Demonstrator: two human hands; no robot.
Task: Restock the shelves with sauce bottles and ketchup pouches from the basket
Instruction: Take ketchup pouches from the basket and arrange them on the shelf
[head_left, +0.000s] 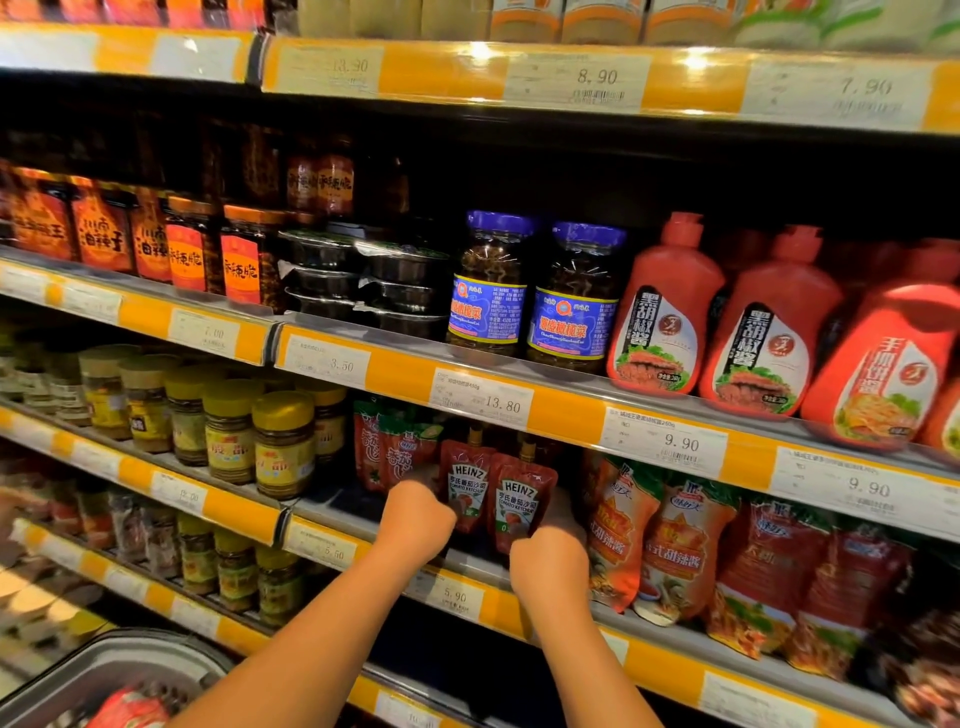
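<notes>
Red ketchup pouches (467, 488) (519, 506) are gripped at centre frame, one per hand: left hand (415, 519), right hand (548, 569); seating upright on the shelf (332, 512) is judged next.

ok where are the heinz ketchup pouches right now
Head view, centre: two Heinz pouches stand on the third shelf down, gripped by the left hand and right hand, beside the orange chilli sauce pouches.
</notes>
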